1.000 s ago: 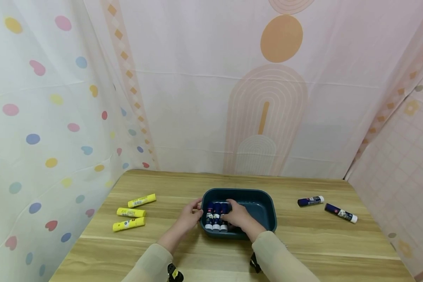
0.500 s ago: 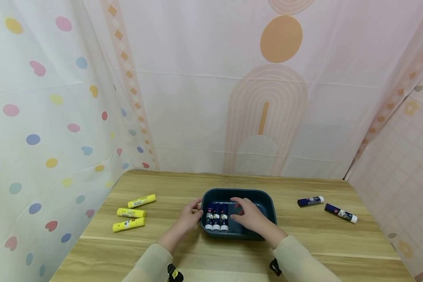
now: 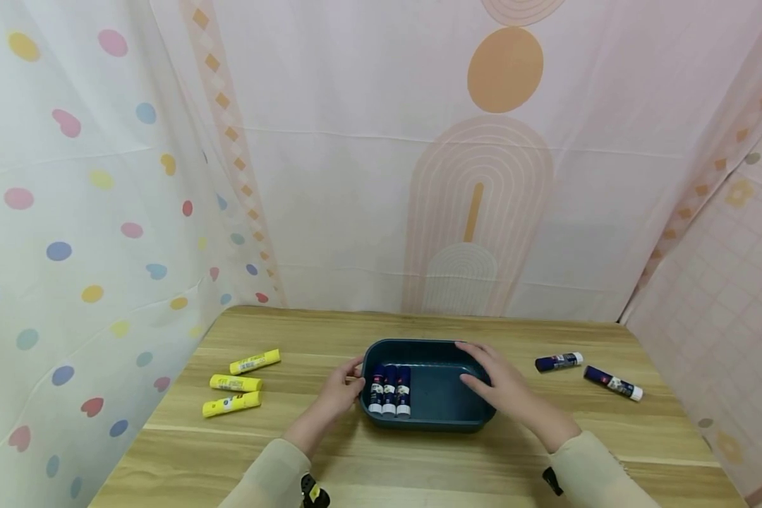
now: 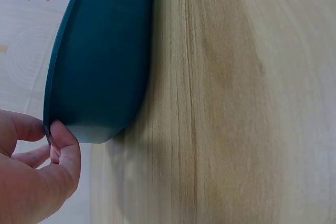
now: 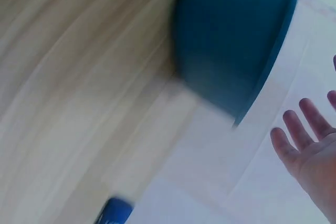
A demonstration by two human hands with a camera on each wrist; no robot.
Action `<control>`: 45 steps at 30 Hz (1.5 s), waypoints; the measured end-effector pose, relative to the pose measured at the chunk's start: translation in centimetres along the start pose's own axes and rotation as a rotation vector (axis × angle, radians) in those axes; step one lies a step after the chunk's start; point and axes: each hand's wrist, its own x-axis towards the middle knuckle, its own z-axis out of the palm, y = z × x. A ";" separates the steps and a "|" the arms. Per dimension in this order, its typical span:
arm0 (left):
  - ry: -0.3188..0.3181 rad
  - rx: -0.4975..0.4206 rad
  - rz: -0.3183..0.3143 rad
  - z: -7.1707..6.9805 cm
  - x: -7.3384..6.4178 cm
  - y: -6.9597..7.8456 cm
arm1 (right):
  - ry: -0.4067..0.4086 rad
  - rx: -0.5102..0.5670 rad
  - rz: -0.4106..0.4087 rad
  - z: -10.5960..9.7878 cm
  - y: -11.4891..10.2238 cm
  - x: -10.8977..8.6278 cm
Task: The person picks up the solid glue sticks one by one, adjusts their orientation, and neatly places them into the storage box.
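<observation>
A dark teal plastic bin (image 3: 447,395) stands mid-table. Along its left side, three blue glue sticks (image 3: 389,391) with white ends lie side by side. My left hand (image 3: 341,388) pinches the bin's left rim between thumb and fingers, as the left wrist view confirms. Over the bin's right end hovers my right hand (image 3: 502,381), fingers spread and holding nothing; in the right wrist view the hand (image 5: 317,156) is apart from the bin. To the right lie two more blue glue sticks, one nearer (image 3: 559,362) and one farther out (image 3: 613,383).
Three yellow glue sticks lie on the left of the wooden table (image 3: 355,473): an upper one (image 3: 255,361), a middle one (image 3: 236,383) and a lower one (image 3: 231,404). A patterned curtain (image 3: 330,212) hangs behind the table's back edge.
My right hand has let go of the third blue glue stick in the bin, lifted away and moved right to the bin's right end. My left hand has stayed on the rim.
</observation>
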 end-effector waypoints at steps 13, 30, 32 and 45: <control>-0.019 -0.016 -0.017 0.1 0.2 -0.1 | 0.131 -0.316 0.034 -3.0 6.6 -3.7; -0.021 -0.026 -0.016 0.0 0.2 -0.3 | 0.042 -0.349 0.296 -7.4 12.3 -7.1; -0.019 -0.024 -0.013 0.0 0.3 -0.3 | 0.045 -0.361 0.308 -7.7 13.1 -7.4; -0.024 -0.023 -0.019 -0.1 -0.1 -0.1 | -0.052 -0.317 0.445 -8.7 15.7 -8.8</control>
